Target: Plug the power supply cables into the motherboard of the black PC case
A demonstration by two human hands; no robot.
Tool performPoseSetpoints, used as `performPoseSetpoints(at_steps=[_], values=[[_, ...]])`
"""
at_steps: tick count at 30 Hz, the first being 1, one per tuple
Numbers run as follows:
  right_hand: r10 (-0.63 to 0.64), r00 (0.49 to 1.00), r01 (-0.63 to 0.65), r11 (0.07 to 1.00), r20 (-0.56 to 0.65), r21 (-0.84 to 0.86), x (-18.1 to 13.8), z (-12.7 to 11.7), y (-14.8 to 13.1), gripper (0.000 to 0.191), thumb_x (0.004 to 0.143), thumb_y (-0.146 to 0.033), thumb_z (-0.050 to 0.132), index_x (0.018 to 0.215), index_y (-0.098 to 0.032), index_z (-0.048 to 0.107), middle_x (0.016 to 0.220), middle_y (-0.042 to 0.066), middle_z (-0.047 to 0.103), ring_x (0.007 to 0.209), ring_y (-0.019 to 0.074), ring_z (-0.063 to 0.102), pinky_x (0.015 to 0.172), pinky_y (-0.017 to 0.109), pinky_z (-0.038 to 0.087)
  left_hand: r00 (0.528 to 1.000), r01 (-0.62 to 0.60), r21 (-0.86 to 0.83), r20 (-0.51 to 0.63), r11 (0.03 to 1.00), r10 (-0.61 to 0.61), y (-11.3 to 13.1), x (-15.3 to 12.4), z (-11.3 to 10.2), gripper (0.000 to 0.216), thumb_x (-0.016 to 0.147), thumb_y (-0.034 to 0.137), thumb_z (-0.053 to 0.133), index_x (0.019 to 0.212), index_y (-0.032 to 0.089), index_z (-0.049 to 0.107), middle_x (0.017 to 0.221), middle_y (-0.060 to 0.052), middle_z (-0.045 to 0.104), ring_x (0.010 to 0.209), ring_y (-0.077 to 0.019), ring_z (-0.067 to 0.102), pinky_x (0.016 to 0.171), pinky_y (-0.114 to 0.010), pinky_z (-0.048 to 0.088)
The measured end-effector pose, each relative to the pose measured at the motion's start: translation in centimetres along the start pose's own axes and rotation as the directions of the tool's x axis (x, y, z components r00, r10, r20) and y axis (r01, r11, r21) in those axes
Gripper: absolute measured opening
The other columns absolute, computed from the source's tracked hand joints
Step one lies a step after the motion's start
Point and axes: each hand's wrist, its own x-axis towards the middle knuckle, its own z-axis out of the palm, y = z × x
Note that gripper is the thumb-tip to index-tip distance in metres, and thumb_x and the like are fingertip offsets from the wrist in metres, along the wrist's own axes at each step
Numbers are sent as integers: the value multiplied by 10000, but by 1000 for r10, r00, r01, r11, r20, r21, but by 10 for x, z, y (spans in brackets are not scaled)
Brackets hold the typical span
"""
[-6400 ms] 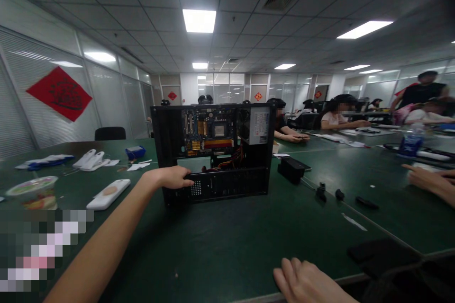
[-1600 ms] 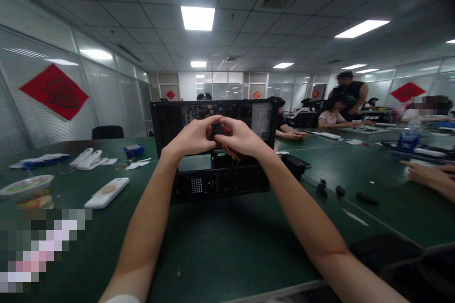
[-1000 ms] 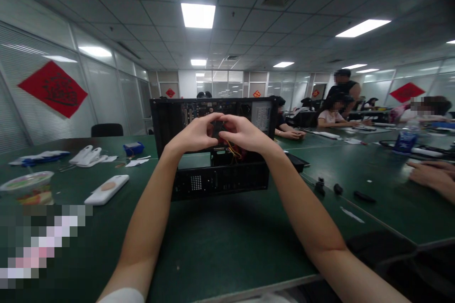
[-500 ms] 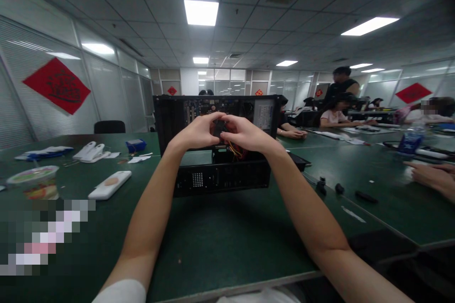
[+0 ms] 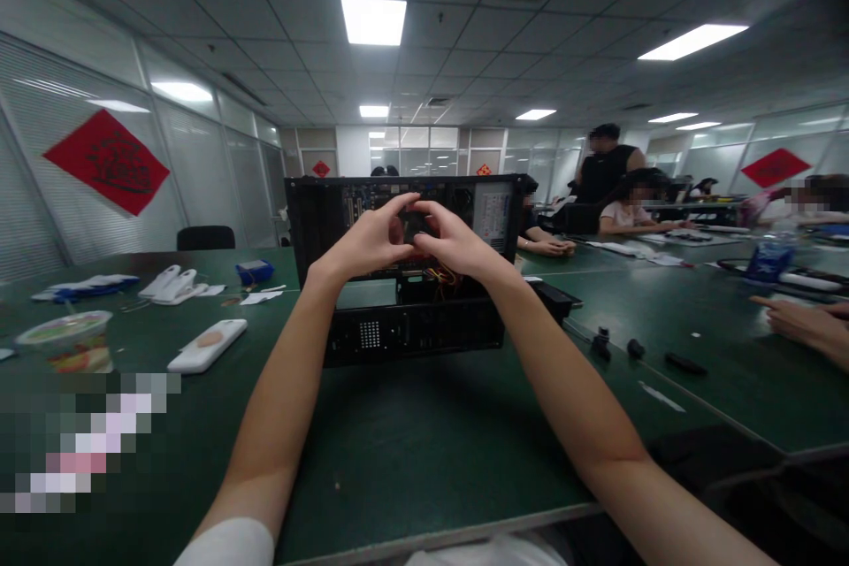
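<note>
An open black computer case [image 5: 415, 338] stands on the green table in front of me. Inside show part of a motherboard [image 5: 398, 192], a silver power supply with a label [image 5: 492, 217] and red and yellow cables [image 5: 446, 281]. My left hand [image 5: 372, 239] and my right hand [image 5: 455, 240] reach in, fingers curved toward each other. Between them is a dark round part [image 5: 416, 228] that looks like a CPU fan, gripped from both sides. Its lower edge and the exact fingertip contact are hard to make out.
On the left lie a white power bank [image 5: 209, 347], a lidded plastic cup [image 5: 70, 340], a blue box [image 5: 255, 271] and white bags [image 5: 165, 285]. Small black parts [image 5: 684, 363] lie at right, near another person's hand [image 5: 799, 323]. A blue bottle [image 5: 770, 258] stands beyond.
Both hands have risen slightly, and the fingers have shifted around the dark fan. The case has stayed in place. A standing person in the background has moved left.
</note>
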Motion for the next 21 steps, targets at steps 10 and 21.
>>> performPoseSetpoints(at_steps=[10,21], values=[[40,983,-11,987,-181,161,6,-4,12,508,819,-266,675,1308,-227,544,932,14,674,767,167,620,722,328,567,974,-32,438,-190,898,127,5,6,8,186,941,272,631,1103,197,684,1078,-67,694,906,-186,669,722,-273,506],[83,971,-57,991,-223,122,8,-5,21,452,865,-375,598,1249,-149,674,1064,72,740,914,198,664,886,375,562,951,-3,492,-267,870,154,-8,6,23,201,965,278,593,1092,198,727,1144,-84,725,1007,-215,686,805,-303,516]])
